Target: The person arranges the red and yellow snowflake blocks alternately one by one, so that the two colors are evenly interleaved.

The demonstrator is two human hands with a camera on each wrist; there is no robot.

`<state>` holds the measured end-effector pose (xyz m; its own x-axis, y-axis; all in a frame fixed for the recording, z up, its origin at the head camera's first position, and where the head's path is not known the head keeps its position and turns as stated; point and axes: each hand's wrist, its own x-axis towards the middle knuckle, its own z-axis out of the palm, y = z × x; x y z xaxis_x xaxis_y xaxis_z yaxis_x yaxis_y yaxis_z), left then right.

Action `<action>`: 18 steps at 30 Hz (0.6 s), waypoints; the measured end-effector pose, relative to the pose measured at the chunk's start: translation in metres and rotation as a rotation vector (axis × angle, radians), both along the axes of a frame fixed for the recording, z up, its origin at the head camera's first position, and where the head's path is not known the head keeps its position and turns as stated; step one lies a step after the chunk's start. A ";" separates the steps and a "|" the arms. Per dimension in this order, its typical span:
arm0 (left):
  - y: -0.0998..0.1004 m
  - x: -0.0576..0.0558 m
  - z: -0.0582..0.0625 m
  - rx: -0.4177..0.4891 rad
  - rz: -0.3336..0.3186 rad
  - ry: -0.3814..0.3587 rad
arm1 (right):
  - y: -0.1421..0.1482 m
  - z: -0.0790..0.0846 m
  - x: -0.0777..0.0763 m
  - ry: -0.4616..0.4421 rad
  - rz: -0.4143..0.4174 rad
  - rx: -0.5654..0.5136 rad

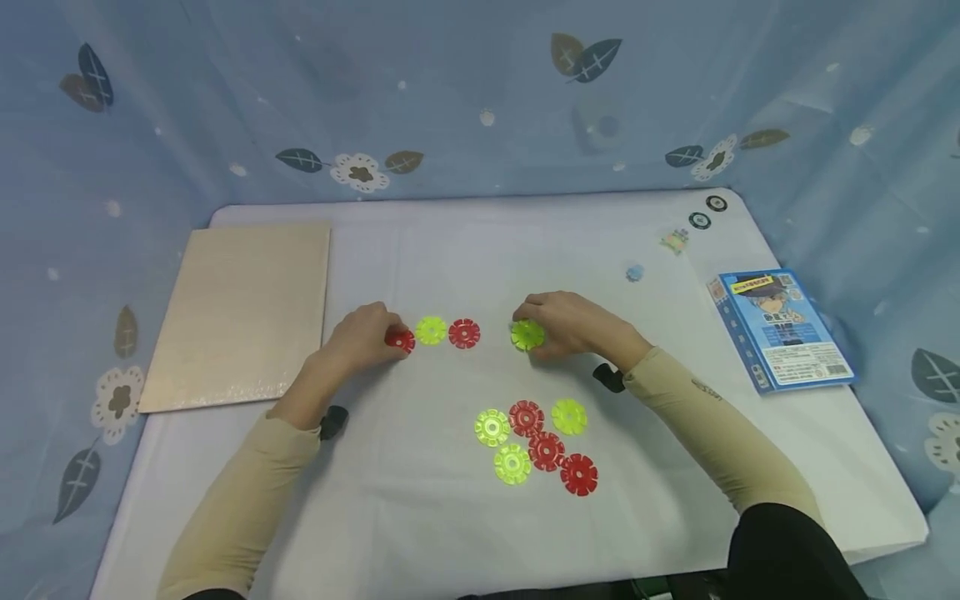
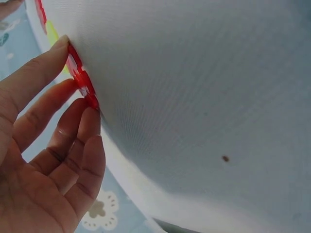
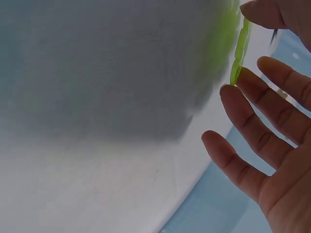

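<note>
My left hand (image 1: 363, 337) pinches a red notched plastic disc (image 1: 402, 340) by its edge, thumb on one side and fingertips on the other. In line with it to the right lie a yellow-green disc (image 1: 431, 330) and another red disc (image 1: 464, 333). Further right, my right hand (image 1: 572, 323) holds a yellow-green notched disc (image 1: 527, 335) between thumb and fingers. The right wrist view shows this held disc (image 3: 240, 51) edge-on, above the white cloth. In the left wrist view, the red disc (image 2: 81, 77) is also seen almost edge-on, beside the cloth.
Nearer the body lies a group of red discs (image 1: 547, 451) and yellow-green discs (image 1: 512, 463). A beige board (image 1: 240, 312) is at the left, a blue box (image 1: 783, 329) at the right. Black rings (image 1: 700, 221) and small stickers (image 1: 634, 272) lie at the back right.
</note>
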<state>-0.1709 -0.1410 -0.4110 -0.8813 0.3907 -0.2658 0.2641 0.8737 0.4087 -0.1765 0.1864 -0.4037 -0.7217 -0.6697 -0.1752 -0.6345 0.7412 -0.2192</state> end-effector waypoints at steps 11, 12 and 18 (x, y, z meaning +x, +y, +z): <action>-0.004 -0.002 0.003 0.012 -0.005 -0.002 | -0.029 -0.005 -0.018 -0.029 0.057 0.015; -0.004 -0.002 0.003 0.015 -0.007 0.000 | -0.030 -0.005 -0.019 -0.028 0.062 0.018; -0.002 -0.003 0.001 0.024 -0.014 0.006 | -0.031 -0.009 -0.019 -0.019 0.096 0.002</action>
<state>-0.1735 -0.1427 -0.4101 -0.8775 0.4089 -0.2506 0.2785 0.8599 0.4279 -0.1958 0.1557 -0.4132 -0.6507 -0.7354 -0.1893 -0.6985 0.6774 -0.2308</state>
